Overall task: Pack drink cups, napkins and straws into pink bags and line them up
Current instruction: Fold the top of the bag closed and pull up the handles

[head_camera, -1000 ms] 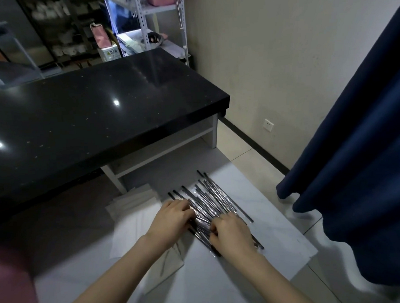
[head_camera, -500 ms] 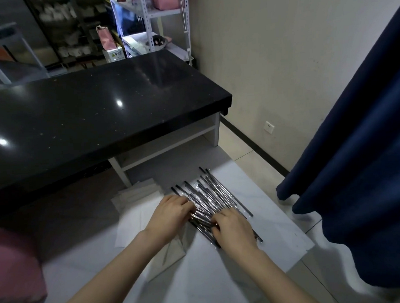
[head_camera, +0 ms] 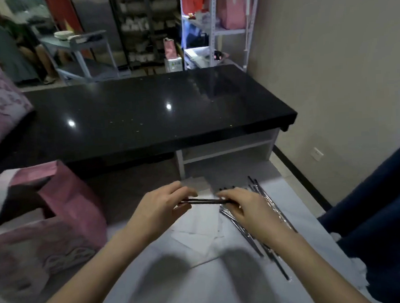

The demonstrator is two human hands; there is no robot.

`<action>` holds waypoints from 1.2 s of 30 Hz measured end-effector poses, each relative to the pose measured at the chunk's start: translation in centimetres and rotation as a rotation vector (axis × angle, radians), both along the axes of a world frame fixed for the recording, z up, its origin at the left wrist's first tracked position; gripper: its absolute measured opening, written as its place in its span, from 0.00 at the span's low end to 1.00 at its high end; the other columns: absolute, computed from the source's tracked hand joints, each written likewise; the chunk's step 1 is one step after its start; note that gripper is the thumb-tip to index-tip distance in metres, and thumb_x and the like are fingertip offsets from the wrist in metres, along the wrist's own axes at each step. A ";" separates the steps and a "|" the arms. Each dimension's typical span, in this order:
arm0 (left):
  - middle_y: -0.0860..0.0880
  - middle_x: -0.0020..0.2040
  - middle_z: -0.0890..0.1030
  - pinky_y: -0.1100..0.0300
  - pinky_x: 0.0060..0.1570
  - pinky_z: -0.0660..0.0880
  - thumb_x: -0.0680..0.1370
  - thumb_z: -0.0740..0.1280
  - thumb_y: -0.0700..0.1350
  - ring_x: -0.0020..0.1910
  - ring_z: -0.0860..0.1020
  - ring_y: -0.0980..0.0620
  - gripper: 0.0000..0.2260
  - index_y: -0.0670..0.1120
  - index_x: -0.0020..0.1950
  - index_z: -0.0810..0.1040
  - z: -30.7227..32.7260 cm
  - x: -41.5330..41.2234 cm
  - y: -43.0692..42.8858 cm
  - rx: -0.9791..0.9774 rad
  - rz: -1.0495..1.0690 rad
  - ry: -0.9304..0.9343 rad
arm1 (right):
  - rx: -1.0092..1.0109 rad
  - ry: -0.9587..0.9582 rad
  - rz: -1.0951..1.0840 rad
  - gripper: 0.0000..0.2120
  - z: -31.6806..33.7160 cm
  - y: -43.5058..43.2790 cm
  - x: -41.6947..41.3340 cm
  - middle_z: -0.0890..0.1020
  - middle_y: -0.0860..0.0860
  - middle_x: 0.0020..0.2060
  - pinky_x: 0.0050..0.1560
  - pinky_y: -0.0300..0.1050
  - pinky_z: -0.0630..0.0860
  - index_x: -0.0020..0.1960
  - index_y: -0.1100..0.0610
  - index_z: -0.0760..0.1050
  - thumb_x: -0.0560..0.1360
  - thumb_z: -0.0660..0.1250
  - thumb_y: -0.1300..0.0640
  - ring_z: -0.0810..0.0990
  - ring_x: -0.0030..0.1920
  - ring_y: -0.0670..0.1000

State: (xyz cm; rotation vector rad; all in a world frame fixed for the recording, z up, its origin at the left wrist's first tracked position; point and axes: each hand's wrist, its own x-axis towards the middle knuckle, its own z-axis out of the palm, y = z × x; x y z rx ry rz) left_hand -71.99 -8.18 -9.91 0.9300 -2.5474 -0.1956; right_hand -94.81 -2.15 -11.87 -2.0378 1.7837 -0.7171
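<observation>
Beige wall closes the room beyond and to the right of the hands, with a socket low on it. A dark blue curtain hangs at the far right. Straight ahead of the hands stands a long table with a glossy black top and white legs; nothing on its top can be made out but light spots.

Under the hands a white sheet is spread on the tiled floor. The left hand and the right hand are raised just above it, both with fingers curled. Between them they pinch the held straws, a thin dark bundle lying level, the left hand on one end and the right hand on the other. The frame is too blurred to count them.

More straws in shiny wrappers lie loose on the sheet under and to the right of the right hand, fanned out and pointing away. Napkins lie flat on the sheet below the gap between the hands, with a few more just beyond the fingertips.

Left of the left hand a pink bag stands on the floor, its mouth open and its white handle drooping. Its inside is dark, so what it holds cannot be told.

Far behind the table a white rack carries another pink bag on its upper shelf.
</observation>
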 end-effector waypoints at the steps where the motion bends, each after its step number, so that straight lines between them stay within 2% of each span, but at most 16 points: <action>1: 0.50 0.45 0.80 0.58 0.33 0.78 0.71 0.76 0.41 0.39 0.80 0.49 0.11 0.46 0.52 0.82 0.7 1.6 0.2 -0.014 0.020 0.017 | -0.027 -0.010 0.032 0.14 0.9 -0.5 1.4 0.81 0.47 0.50 0.53 0.47 0.75 0.60 0.50 0.78 0.76 0.66 0.61 0.79 0.51 0.49; 3: 0.50 0.45 0.80 0.59 0.34 0.78 0.72 0.75 0.41 0.38 0.80 0.52 0.09 0.46 0.52 0.83 2.1 5.1 0.7 -0.019 0.066 0.053 | -0.093 -0.015 0.105 0.12 2.5 -1.6 4.5 0.81 0.45 0.48 0.51 0.47 0.76 0.57 0.50 0.78 0.75 0.68 0.61 0.79 0.49 0.47; 8: 0.53 0.47 0.80 0.55 0.39 0.79 0.73 0.74 0.40 0.42 0.80 0.54 0.10 0.47 0.54 0.83 4.8 14.9 2.2 -0.006 0.216 0.152 | -0.255 0.067 0.291 0.07 6.6 -3.4 14.2 0.81 0.45 0.47 0.49 0.48 0.74 0.52 0.52 0.82 0.74 0.71 0.58 0.78 0.48 0.48; 13: 0.53 0.45 0.78 0.57 0.40 0.78 0.71 0.75 0.37 0.42 0.78 0.57 0.11 0.46 0.52 0.83 6.8 22.9 4.2 -0.034 0.309 0.254 | -0.264 0.084 0.428 0.12 9.7 -3.8 23.9 0.80 0.47 0.51 0.52 0.47 0.76 0.59 0.51 0.80 0.77 0.66 0.59 0.77 0.51 0.48; 16: 0.54 0.45 0.80 0.59 0.44 0.77 0.70 0.75 0.36 0.44 0.79 0.59 0.11 0.46 0.51 0.83 7.8 26.4 4.6 -0.055 0.338 0.359 | -0.288 0.083 0.450 0.11 11.5 -3.8 27.4 0.81 0.48 0.50 0.51 0.47 0.76 0.57 0.52 0.81 0.76 0.67 0.61 0.78 0.50 0.49; 19: 0.56 0.49 0.82 0.65 0.49 0.76 0.70 0.76 0.40 0.49 0.80 0.60 0.14 0.48 0.55 0.81 8.5 29.4 4.5 -0.049 0.345 0.471 | -0.304 0.095 0.411 0.11 13.0 -3.9 29.2 0.82 0.47 0.48 0.51 0.47 0.77 0.54 0.52 0.82 0.75 0.68 0.62 0.79 0.50 0.49; 21: 0.60 0.52 0.81 0.69 0.52 0.72 0.72 0.75 0.45 0.52 0.78 0.62 0.15 0.50 0.57 0.81 8.5 31.7 4.2 -0.042 0.381 0.470 | -0.292 0.105 0.383 0.12 13.6 -3.9 30.3 0.82 0.47 0.48 0.52 0.48 0.77 0.54 0.52 0.83 0.74 0.68 0.64 0.79 0.50 0.48; 25: 0.63 0.48 0.78 0.65 0.51 0.70 0.72 0.74 0.47 0.52 0.75 0.61 0.11 0.54 0.54 0.81 7.7 37.3 3.1 0.075 0.471 0.416 | -0.267 0.156 0.343 0.13 13.8 -3.5 33.4 0.81 0.44 0.49 0.51 0.48 0.77 0.55 0.49 0.82 0.76 0.66 0.61 0.78 0.51 0.46; 30: 0.58 0.61 0.74 0.65 0.61 0.70 0.73 0.74 0.48 0.59 0.72 0.65 0.12 0.59 0.55 0.78 5.6 42.4 2.1 0.317 0.479 0.300 | -0.245 0.176 0.269 0.13 12.9 -2.6 37.4 0.79 0.41 0.48 0.47 0.47 0.79 0.56 0.46 0.80 0.76 0.65 0.59 0.78 0.48 0.45; 33: 0.58 0.64 0.74 0.63 0.64 0.70 0.76 0.71 0.50 0.63 0.72 0.63 0.16 0.58 0.63 0.76 4.5 43.6 1.9 0.429 0.447 0.294 | -0.181 0.243 0.248 0.13 11.8 -2.5 39.4 0.78 0.42 0.47 0.44 0.46 0.80 0.56 0.45 0.79 0.76 0.64 0.58 0.78 0.45 0.46; 36: 0.61 0.66 0.71 0.68 0.60 0.69 0.76 0.68 0.57 0.64 0.70 0.63 0.26 0.63 0.72 0.64 3.8 43.7 2.2 0.448 0.452 0.256 | -0.091 0.272 0.222 0.13 10.3 -2.9 40.8 0.80 0.43 0.49 0.46 0.45 0.80 0.57 0.45 0.78 0.76 0.64 0.58 0.79 0.46 0.46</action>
